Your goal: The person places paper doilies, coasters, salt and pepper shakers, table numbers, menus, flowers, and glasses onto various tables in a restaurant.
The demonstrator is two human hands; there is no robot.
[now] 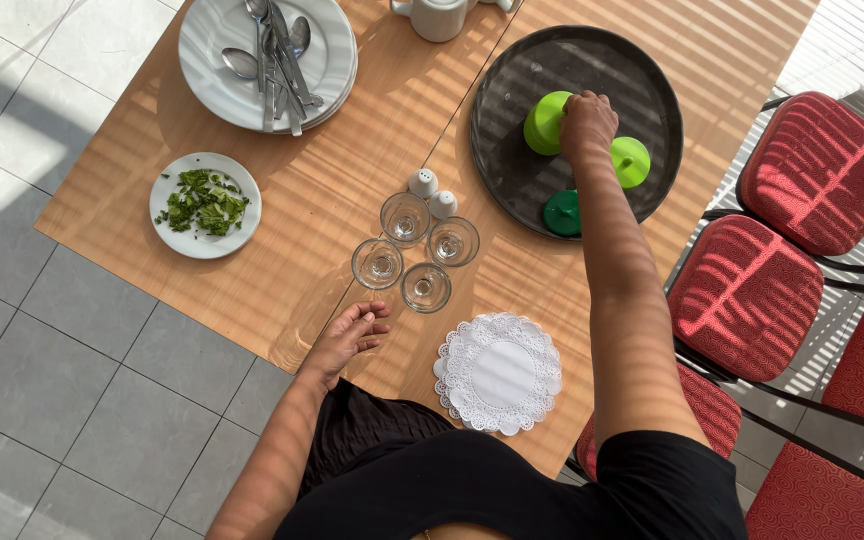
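Fingers of the right hand (588,120) were clenched over a light green cup (546,123) on the dark round tray (512,175). Two more green cups stood on the tray: one just right of the hand (631,161), a darker one (561,213) at the near rim. Left of the tray, four glasses (415,250) remained on the desk (342,170). The left hand (350,335) rested released at the desk edge, holding nothing. By this showing, three cups were loaded; the glasses were not.
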